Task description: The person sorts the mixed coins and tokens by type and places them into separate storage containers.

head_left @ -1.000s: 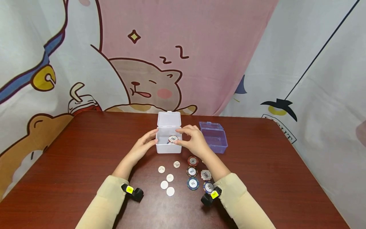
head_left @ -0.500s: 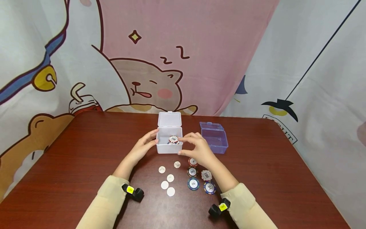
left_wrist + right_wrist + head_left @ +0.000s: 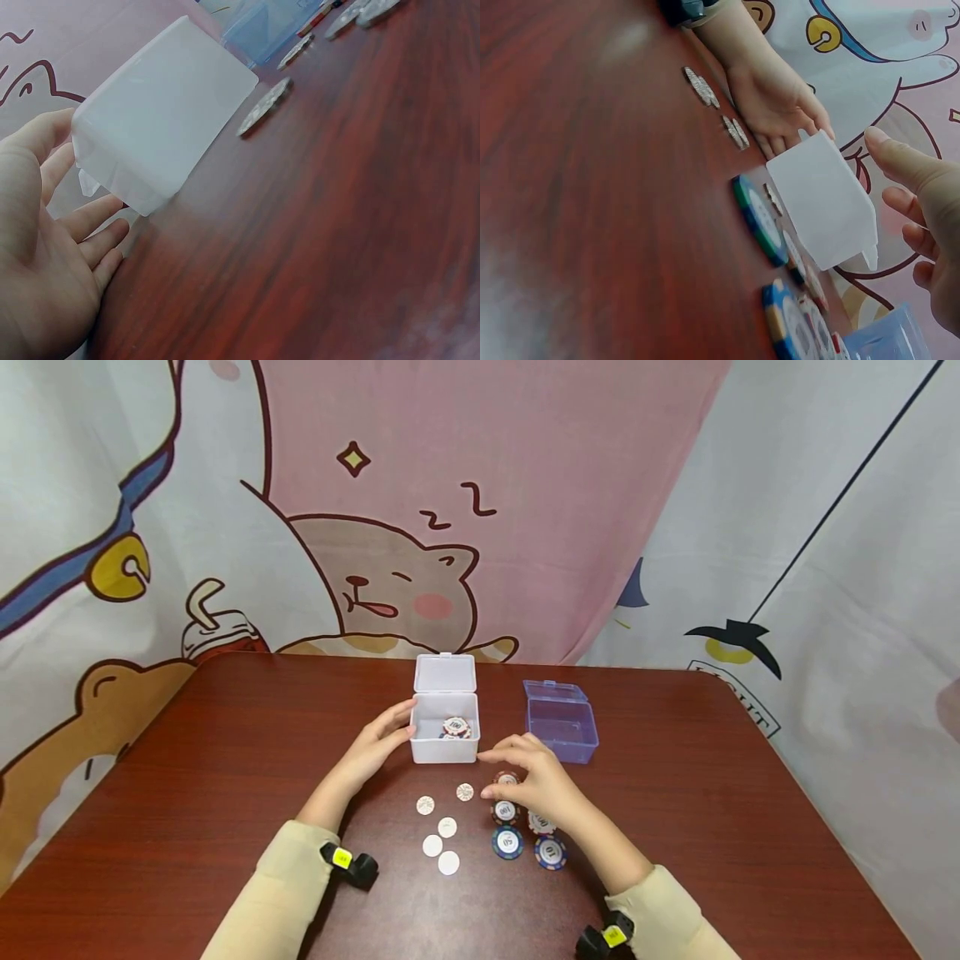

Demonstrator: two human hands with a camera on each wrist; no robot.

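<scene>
**Open hands at an open white box, with chips inside it and loose in front**

The likeliest trouble is with the white box (image 3: 444, 752), lid up and tipped back: the left hand (image 3: 378, 735) only rests its relaxed fingers against its left wall, so a knock from the right could slide or turn it. The right hand (image 3: 536, 777) hangs just beyond the box's near right corner, thumb and fingers well apart with nothing between them; whether a fingertip touches that corner cannot be told. If it came down at a slant, it might scatter the loose chips below, or pinch two at once, because they lie close together.

Around the white box, the largest thing is a cartoon curtain (image 3: 540, 485) behind it, then the dark wooden bench (image 3: 262, 777) under it. A purple box (image 3: 566, 750), also open, stands to its right; the right hand partly comes between that and the loose chips. At least five loose chips (image 3: 507, 842) lie in front and to the right of the white box, some hidden by the right hand. Inside are a few chips (image 3: 456, 727), a red-and-white one on top. Smallest are five pale coins (image 3: 448, 863) directly in front, spread flat.
</scene>
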